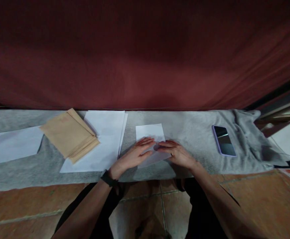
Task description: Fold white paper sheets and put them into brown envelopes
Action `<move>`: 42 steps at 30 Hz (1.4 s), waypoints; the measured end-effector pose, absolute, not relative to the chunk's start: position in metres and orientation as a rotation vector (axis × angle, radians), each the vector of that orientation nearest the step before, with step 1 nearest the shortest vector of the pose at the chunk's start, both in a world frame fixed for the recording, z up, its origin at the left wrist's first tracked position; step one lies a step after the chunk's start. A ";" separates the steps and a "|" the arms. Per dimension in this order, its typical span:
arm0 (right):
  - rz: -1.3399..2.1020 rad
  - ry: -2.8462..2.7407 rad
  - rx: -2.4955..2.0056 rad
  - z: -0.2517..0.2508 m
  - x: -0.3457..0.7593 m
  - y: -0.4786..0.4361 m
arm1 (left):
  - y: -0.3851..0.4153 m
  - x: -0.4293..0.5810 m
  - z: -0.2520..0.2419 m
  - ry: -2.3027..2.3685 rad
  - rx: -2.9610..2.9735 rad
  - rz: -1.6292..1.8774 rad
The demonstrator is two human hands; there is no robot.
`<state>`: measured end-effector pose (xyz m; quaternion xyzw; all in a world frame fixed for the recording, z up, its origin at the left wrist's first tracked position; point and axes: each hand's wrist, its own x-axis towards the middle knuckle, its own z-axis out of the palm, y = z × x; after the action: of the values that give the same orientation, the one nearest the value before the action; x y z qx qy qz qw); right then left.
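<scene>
A folded white sheet of paper (150, 130) lies on the grey cloth in front of me. On its left side my left hand (137, 153) rests with the fingers stretched out toward the middle. My right hand (177, 153) lies over the right edge, its fingers also extended and pointing at the left hand. Both sets of fingertips touch the paper and nearly meet. Part of the sheet is hidden under the hands. A dark band (108, 179) circles my left wrist.
Brown envelopes (68, 132) are stacked on white sheets (105, 156) to the left. Another white paper (12, 144) lies farther left. A phone in a purple case (224, 141) is at right on the grey cloth (192, 127). A red wall-like fabric (145, 76) rises behind.
</scene>
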<state>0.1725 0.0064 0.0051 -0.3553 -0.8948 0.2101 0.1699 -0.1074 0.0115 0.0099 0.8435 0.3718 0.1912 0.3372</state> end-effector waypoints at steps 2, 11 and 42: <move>0.599 -2.537 -1.005 0.006 0.173 0.008 | 0.004 -0.095 0.013 0.915 2.238 0.322; 0.594 -2.544 -1.022 0.004 0.175 0.004 | 0.003 -0.118 0.022 0.795 2.153 0.271; 0.616 -2.519 -1.048 -0.005 0.174 -0.002 | 0.048 -0.097 -0.027 1.611 2.238 0.531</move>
<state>0.1737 -0.0022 -0.0050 -0.3691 -0.8873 0.2171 0.1715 -0.0972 0.0477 -0.0275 0.7860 0.5656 0.1865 0.1659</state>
